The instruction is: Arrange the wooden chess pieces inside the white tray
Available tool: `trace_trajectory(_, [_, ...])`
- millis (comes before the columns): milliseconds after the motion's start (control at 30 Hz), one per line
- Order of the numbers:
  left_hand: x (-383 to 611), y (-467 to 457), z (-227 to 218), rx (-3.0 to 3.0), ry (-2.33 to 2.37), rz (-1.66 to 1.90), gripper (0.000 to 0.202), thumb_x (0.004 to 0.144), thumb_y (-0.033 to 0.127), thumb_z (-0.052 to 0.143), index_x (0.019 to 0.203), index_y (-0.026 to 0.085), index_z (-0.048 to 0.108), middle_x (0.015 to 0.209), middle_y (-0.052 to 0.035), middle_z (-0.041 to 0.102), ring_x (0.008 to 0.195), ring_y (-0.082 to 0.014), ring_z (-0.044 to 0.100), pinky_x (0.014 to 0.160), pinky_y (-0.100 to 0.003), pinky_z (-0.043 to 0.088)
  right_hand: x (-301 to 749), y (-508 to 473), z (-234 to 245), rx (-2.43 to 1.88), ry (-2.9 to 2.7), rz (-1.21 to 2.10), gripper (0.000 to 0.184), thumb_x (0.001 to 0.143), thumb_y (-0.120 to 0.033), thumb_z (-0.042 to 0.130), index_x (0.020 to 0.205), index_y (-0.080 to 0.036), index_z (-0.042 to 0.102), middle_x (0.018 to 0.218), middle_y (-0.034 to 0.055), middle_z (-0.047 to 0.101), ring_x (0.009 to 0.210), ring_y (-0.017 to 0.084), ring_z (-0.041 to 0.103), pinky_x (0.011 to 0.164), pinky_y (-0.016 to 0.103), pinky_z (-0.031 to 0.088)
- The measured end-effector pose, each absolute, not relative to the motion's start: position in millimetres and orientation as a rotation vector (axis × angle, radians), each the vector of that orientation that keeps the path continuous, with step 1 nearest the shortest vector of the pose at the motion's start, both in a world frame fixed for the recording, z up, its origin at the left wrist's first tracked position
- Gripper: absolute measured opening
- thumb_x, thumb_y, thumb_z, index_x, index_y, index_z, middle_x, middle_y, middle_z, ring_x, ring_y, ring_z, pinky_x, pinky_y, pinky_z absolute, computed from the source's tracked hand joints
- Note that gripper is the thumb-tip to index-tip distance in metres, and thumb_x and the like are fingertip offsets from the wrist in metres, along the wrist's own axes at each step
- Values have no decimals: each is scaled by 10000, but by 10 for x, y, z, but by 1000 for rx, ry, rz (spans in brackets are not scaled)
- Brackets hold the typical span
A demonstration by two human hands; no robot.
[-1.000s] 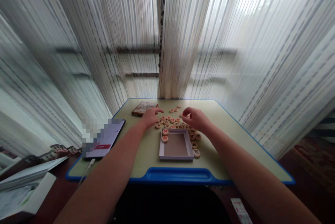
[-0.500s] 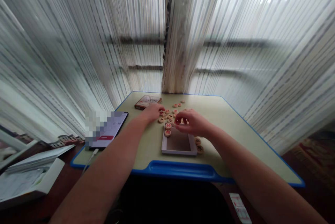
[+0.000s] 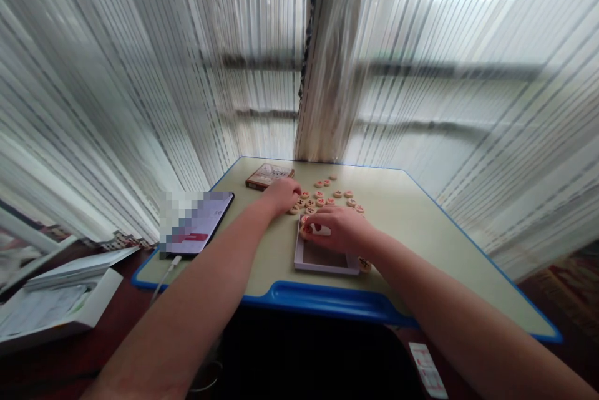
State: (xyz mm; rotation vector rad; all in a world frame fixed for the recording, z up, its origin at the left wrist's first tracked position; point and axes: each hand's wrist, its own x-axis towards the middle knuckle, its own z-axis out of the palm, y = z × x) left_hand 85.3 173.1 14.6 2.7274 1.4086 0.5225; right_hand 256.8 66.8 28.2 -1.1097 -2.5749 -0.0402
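Note:
Round wooden Chinese chess pieces [image 3: 321, 202] with red or black characters lie loosely grouped on the table beyond a shallow white box tray [image 3: 327, 271]. My right hand [image 3: 341, 225] is over the tray, its thumb and fingers closed on a Chinese chess piece [image 3: 304, 232] at the tray's left side. Just behind that piece, a red-marked one [image 3: 305, 219] shows in part. My left hand [image 3: 283, 193] rests by the left edge of the group, fingers curled; what is under its fingertips is hidden. Beside the tray's right corner lies a black-marked piece [image 3: 364, 264].
A flat printed box [image 3: 269, 175] lies at the back left. On the left, a phone [image 3: 199, 225] has a white cable [image 3: 166, 276] plugged in. The table has a blue rim with a molded groove [image 3: 327, 300] in front. An open white box [image 3: 60, 312] is at lower left.
My right hand has moved left and nearer over the tray, to the pieces along its left side. My left hand stays by the group. The view has shifted slightly.

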Motion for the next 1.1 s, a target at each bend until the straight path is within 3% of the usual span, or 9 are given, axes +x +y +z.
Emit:
trace_trajectory(233, [849,1706,173,2739,1410,510,285,725,170,458,851,159,713,899,-70,697,863,-182,613,822,-285,479,2536,668,256,-1095,-2628,-75,231,827,-381,510,892,-226,668,793,27,658,713,142,548,605,247,327])
trace_trajectory(533, [853,1682,199,2721,1451,489,290,735,169,452,866,159,711,918,-72,693,872,-178,614,818,-278,480,2635,625,477,-1403,-2569,23,149,704,-296,573,795,-188,622,795,33,633,658,135,510,568,237,319])
trace_trajectory(900, [846,1673,229,2722,1436,485,297,723,162,456,873,160,712,937,-76,692,883,-188,610,843,-294,476,2700,658,479,-1329,-2694,193,113,677,-297,622,733,-201,642,696,23,624,648,148,519,598,254,355])
trace_trajectory(1100, [876,1674,204,2754,1399,476,301,735,161,442,867,161,713,918,-73,697,874,-189,615,833,-296,478,2794,852,390,-1284,-2304,128,141,754,-184,492,776,-174,631,760,44,624,711,153,527,662,267,396])
